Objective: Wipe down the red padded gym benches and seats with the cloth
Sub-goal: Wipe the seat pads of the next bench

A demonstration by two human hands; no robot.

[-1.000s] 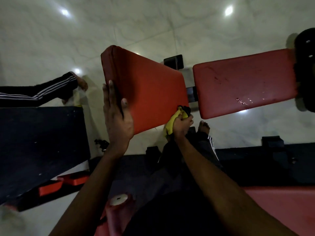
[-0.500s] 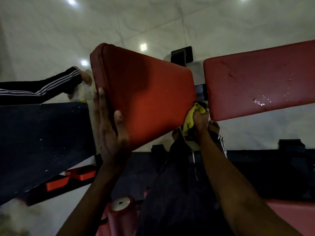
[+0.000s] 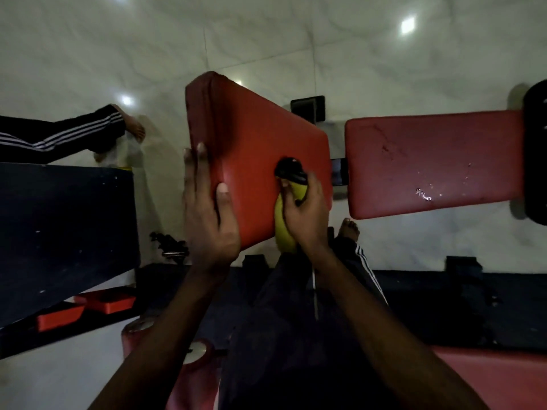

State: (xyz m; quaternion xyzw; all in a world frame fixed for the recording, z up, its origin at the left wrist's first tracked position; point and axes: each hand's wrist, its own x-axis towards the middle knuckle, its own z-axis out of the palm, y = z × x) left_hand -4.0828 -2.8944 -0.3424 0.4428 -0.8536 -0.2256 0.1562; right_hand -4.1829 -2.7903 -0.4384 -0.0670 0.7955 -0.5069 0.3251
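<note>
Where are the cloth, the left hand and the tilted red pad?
cloth (image 3: pixel 284 229): head view, yellow lower fold.
left hand (image 3: pixel 207 214): head view, back of hand.
tilted red pad (image 3: pixel 266 143): head view, bare top face.

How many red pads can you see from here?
3: the tilted seat pad both hands are on, the long pad to its right, and a third pad at bottom right. Others may be out of frame.

1. Hidden behind the right hand (image 3: pixel 305 208): most of the yellow cloth (image 3: pixel 284 229).
2. Covered by the left hand (image 3: pixel 207 214): near left edge of the red seat pad (image 3: pixel 266 161).
3. Cut off at the frame's right edge: dark object (image 3: pixel 535 152) beyond the red backrest pad (image 3: pixel 429 161).
4. Indeterminate: dark item (image 3: pixel 288 170) above the cloth.
</note>
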